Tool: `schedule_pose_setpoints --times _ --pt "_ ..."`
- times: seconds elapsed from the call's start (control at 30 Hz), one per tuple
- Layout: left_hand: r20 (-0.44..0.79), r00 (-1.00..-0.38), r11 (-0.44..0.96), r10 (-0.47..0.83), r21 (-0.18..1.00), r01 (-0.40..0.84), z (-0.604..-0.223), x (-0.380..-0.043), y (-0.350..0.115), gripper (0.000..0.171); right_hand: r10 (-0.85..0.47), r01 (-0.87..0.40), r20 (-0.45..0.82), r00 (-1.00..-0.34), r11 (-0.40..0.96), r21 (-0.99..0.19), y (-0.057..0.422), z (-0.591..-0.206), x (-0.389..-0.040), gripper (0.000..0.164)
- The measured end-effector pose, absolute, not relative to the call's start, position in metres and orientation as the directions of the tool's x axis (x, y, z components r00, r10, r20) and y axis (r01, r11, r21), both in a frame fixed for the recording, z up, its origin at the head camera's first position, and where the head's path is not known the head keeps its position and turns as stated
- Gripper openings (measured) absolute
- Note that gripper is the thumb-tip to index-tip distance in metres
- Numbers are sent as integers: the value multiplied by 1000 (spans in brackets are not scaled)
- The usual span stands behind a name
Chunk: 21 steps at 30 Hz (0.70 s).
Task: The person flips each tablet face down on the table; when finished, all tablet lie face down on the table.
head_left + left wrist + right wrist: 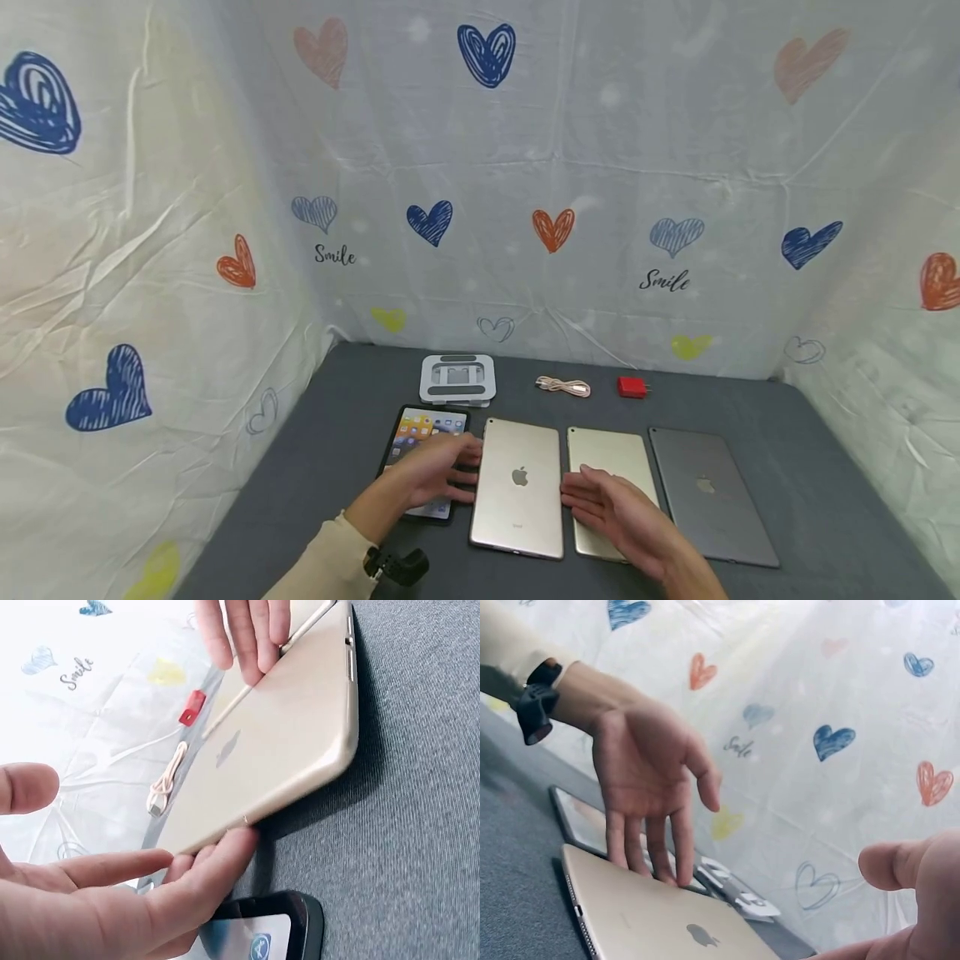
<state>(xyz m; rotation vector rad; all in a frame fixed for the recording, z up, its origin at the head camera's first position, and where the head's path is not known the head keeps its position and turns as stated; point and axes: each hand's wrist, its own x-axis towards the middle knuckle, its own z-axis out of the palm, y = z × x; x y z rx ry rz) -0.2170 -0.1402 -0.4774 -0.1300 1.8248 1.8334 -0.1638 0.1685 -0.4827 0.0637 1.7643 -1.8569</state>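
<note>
A gold tablet (517, 521) lies back side up between the two hands, its apple logo showing. Along its left edge, the straight fingers of my left hand (435, 473) touch the side, as the left wrist view shows. My right hand (626, 515) has its fingers extended at the tablet's right edge, over a second gold tablet (611, 450). Beneath the left hand is a black-framed tablet (411, 433) with a lit screen of app icons. Both thumbs stand away from the fingers; the right fingertips are partly cut off in the right wrist view (922, 892).
To the right lies a dark grey tablet (712, 500), back side up. Behind the tablets are a folded grey-white stand (457, 375), a bundled pink cable (562, 386) and a red charger plug (632, 387). A heart-printed cloth (555, 283) encloses the grey table (322, 433).
</note>
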Motion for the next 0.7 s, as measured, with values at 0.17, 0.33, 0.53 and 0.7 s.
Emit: schedule_pose_setpoints --times 0.17,0.33,0.53,0.7 --pt "-415 -862 188 289 908 -374 -477 -215 -130 54 -369 419 -404 -837 42 -907 169 -482 -164 92" --pt "-375 -877 266 301 916 -301 -474 -210 -125 58 -373 407 -395 -840 49 -912 170 -481 -163 91" --pt "-358 -881 263 311 923 -282 -467 -206 -135 57 -367 361 -367 -855 87 -928 167 -475 -165 85" --pt "-360 -869 143 338 933 -331 -459 -208 -165 58 -425 324 -306 -852 32 -946 159 -466 -171 81"
